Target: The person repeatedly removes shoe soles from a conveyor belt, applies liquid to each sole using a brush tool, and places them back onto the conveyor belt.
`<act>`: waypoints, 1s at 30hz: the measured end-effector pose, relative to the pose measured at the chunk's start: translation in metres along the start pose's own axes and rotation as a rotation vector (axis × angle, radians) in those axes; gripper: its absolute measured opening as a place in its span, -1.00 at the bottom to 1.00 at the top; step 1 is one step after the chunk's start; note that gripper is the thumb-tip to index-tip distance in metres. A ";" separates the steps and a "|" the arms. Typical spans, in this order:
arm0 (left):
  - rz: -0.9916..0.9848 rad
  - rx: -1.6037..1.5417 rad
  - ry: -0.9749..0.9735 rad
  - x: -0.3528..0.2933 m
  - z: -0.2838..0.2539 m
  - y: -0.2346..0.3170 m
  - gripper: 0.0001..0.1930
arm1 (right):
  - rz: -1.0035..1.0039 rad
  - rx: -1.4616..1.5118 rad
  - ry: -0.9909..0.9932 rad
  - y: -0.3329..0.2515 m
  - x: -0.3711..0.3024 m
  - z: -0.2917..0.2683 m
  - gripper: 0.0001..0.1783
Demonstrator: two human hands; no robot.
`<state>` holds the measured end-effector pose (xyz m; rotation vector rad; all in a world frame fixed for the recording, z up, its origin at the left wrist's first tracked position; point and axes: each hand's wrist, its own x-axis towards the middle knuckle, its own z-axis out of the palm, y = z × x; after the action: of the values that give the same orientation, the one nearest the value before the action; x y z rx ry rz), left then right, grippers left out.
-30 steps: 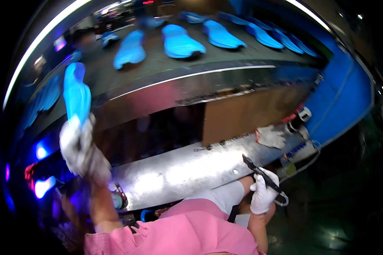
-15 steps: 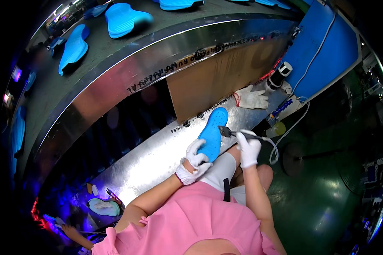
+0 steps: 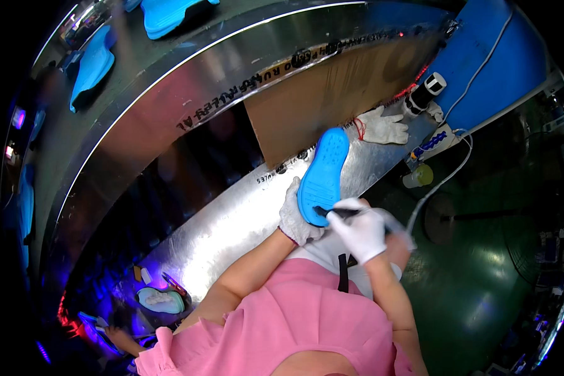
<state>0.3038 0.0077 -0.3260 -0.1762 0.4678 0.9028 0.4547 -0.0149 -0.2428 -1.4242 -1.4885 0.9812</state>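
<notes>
A bright blue shoe sole [image 3: 325, 169] is tilted up over the metal ledge, its grooved, dotted face showing. White-gloved, my left hand [image 3: 291, 212] grips it round the left edge of its lower end, with some fingers hidden behind. My right hand [image 3: 365, 237], also gloved and blurred by motion, is closed round a dark-handled brush [image 3: 338, 213]. The brush's tip lies against the lower end of the sole. From behind that hand a pale tube [image 3: 423, 203] runs off to the right.
More blue soles [image 3: 94, 66] lie on the dark conveyor [image 3: 128, 69] beyond the metal rail. On the ledge [image 3: 222, 232] rest a spare glove [image 3: 382, 127], a black-and-white cylinder [image 3: 425, 94] and a pale green sole [image 3: 161, 301]. A yellowish cup [image 3: 420, 176] stands right. Another person's hand [image 3: 116, 336] shows lower left.
My right hand has brought the brush down from beside the sole's middle to its lower end. My left hand has shifted its grip to the sole's left edge, and the sole stands more upright.
</notes>
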 end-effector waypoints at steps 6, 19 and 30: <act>0.246 0.039 -0.322 0.019 -0.022 -0.021 -0.33 | -0.607 -0.354 0.041 -0.045 0.001 0.015 -0.78; 0.156 -0.346 -0.400 -0.005 0.022 0.001 -0.13 | -0.184 0.109 0.302 -0.036 0.004 0.009 -0.81; 0.095 -0.068 -0.671 -0.009 0.039 0.013 0.07 | -0.678 -0.163 0.166 -0.039 -0.030 0.024 -0.78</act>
<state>0.3009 0.0225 -0.2863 0.0924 -0.1794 1.0093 0.4186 -0.0465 -0.2164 -0.9569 -1.7739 0.3216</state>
